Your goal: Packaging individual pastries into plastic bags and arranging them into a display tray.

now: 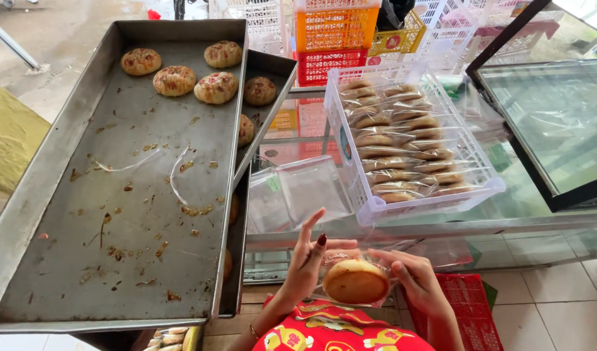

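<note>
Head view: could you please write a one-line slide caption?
Both hands, left hand and right hand, hold a bagged round pastry beside a metal tray.

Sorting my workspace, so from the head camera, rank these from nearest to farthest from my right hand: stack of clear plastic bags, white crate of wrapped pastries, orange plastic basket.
1. Stack of clear plastic bags, up-left of right hand.
2. White crate of wrapped pastries, above it.
3. Orange plastic basket, top centre.

There is open room above the big grey metal baking tray (pixel 116 214), which is bare except for round buns (pixel 175 80) at its far end. The white plastic basket (pixel 470 159) full of wrapped buns blocks the right side. A pile of clear plastic bags (pixel 298 192) lies between them on the glass worktop (pixel 539 218).
</note>
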